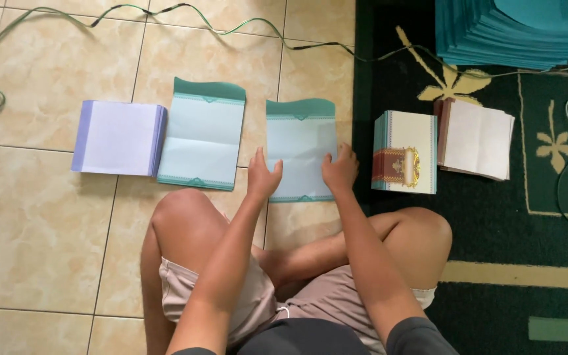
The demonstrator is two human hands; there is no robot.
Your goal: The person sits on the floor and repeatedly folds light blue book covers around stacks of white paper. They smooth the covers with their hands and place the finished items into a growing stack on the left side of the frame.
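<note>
Hands, left hand (262, 176) and right hand (341, 168), press flat and apart on one pale green card sheet (300, 148); another sheet (202, 138) lies creased, stacks (405, 152) remain unhandled.

Both my hands rest on one open sheet (300, 148) lying on the floor (41, 217): left hand (263, 176) on its left edge, right hand (340, 169) on its right edge. Left of the left hand lies a second open sheet (202, 135), then a folded stack (119, 138). Right of the right hand sits a card stack (405, 152) on the rug (494, 223), then a paper pile (478, 139). A tall pile of sheets (514, 29) lies beyond, far right.
</note>
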